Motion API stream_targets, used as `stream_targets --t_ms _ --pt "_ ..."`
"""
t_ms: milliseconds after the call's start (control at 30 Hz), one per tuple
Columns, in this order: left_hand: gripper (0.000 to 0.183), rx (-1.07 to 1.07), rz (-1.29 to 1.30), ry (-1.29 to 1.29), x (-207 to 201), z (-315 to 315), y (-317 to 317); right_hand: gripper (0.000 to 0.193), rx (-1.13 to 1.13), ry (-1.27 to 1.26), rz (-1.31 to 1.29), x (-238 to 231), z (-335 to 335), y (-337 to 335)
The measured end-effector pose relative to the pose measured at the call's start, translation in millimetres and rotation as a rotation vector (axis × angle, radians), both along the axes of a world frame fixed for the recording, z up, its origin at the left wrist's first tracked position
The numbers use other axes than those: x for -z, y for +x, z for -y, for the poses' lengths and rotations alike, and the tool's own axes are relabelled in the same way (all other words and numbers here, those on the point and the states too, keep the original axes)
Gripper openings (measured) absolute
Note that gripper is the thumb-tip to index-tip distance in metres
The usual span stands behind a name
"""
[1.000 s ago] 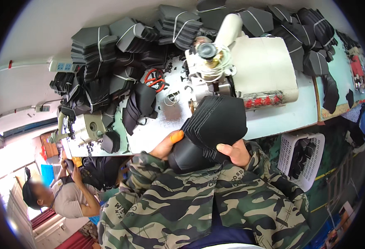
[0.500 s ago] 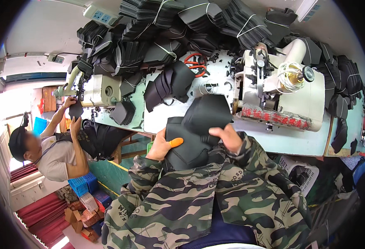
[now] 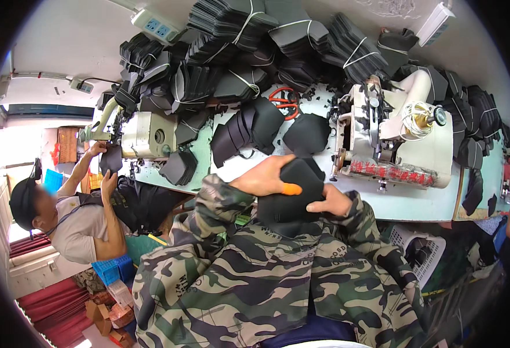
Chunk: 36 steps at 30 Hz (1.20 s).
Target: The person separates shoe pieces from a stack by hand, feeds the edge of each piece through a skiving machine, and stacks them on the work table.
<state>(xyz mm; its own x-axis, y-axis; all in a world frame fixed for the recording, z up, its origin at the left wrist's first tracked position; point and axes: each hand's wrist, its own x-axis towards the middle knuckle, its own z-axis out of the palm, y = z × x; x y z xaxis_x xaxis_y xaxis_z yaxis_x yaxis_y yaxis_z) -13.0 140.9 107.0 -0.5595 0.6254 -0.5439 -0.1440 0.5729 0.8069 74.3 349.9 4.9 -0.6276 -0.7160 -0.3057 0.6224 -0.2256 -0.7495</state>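
In front of my chest I hold a stack of black foam-like sheet pieces (image 3: 293,200) with both hands. My left hand (image 3: 263,176), an orange finger cot on its thumb, grips the stack across its far left side. On the right edge my right hand (image 3: 334,200) is closed, thumb on top and fingers hidden beneath. Just beyond, a black piece (image 3: 307,136) lies on the white table. Left of it rest several overlapping curved black pieces (image 3: 248,129), near red-handled scissors (image 3: 284,103).
A sewing machine (image 3: 403,136) stands on the right of the table (image 3: 348,194). Tied bundles of black pieces (image 3: 232,26) pile along the back. At the left, a co-worker (image 3: 72,217) holds a black piece at another machine (image 3: 145,133). A white basket (image 3: 420,255) sits below right.
A black piece now lies on the table near the scissors. My left hand has moved right and farther over the held stack; my right hand has come down onto its right edge.
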Motion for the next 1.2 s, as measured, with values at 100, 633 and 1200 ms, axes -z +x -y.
stream_targets --t_ms 100,633,1200 --pt "0.065 -0.175 0.119 0.217 18.2 -12.3 1.8 0.046 0.246 -0.033 -0.057 2.5 -14.8 18.3" --pt "0.102 -0.313 0.565 0.902 20.0 -112.7 48.7 0.082 0.104 -0.4 0.059 0.0 -68.2 50.0" --pt "0.105 -0.352 0.084 0.8 17.9 -151.2 72.5 0.066 0.466 -0.579 0.335 -6.0 -81.7 76.6"
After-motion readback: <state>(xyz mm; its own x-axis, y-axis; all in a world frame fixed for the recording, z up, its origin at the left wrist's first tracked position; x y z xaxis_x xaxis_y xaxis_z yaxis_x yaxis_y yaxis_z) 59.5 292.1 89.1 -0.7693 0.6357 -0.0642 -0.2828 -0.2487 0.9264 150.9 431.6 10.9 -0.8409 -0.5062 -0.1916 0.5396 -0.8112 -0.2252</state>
